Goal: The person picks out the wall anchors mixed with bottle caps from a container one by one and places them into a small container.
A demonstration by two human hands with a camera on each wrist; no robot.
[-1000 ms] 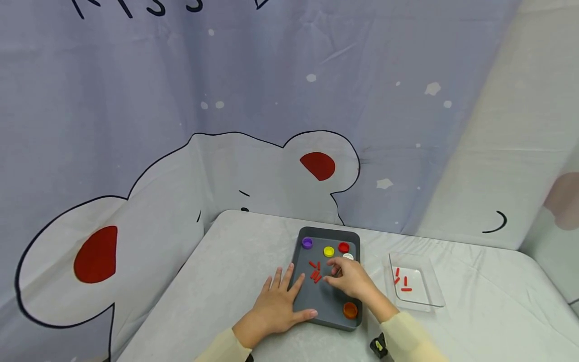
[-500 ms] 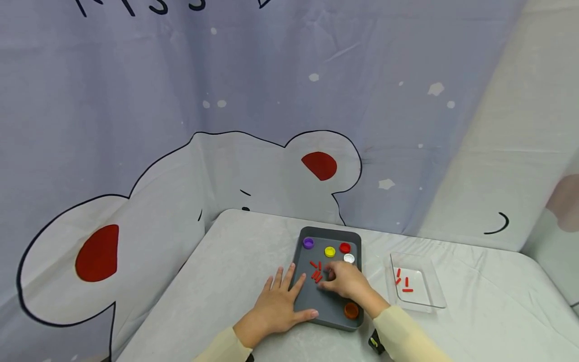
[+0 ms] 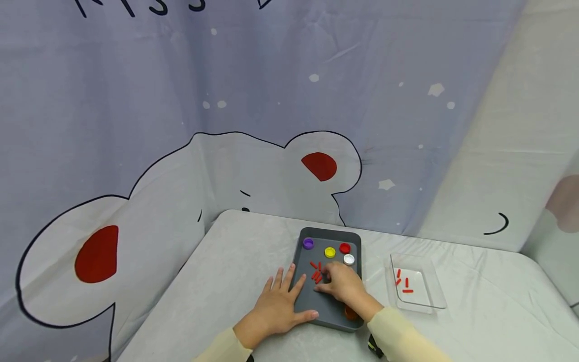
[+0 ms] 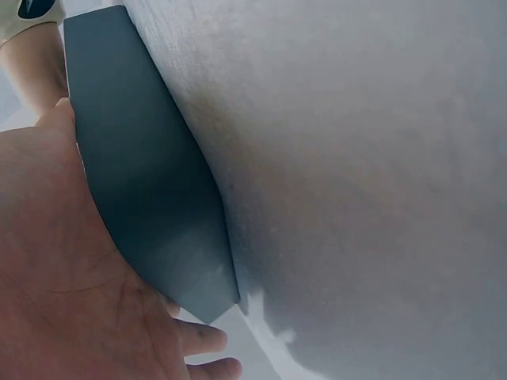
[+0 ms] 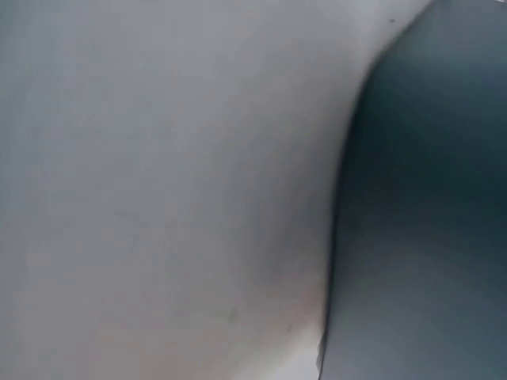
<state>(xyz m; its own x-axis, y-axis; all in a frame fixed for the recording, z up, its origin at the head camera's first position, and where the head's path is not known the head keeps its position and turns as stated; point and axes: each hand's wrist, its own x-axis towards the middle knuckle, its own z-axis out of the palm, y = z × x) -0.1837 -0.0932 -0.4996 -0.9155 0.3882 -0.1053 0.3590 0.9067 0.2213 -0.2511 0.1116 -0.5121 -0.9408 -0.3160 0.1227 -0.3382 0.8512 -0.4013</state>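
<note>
My left hand (image 3: 278, 306) lies with fingers spread along the left edge of a dark grey tray (image 3: 327, 322); its palm shows beside the tray's outer wall (image 4: 150, 174) in the left wrist view. Over the tray, my right hand (image 3: 344, 286) has bent fingers, with the thumb apart from the index finger. Just left of those fingertips lie several small red sticks (image 3: 315, 275); nothing shows between thumb and fingers. The right wrist view catches only the tray's side (image 5: 420, 206) and the cloth. Partly covered by my right wrist is an orange-brown cap (image 3: 350, 313).
Toward the tray's far end sit a purple cap (image 3: 308, 244), a yellow cap (image 3: 329, 252), a red cap (image 3: 345, 248) and a white cap (image 3: 349, 259). Right of the tray, a clear plastic box (image 3: 420, 299) holds several red sticks (image 3: 406, 282). White cloth (image 3: 235, 261) covers the table.
My right hand has moved slightly left and nearer across the tray, exposing the white cap and partly covering the orange-brown one. The left hand has stayed put.
</note>
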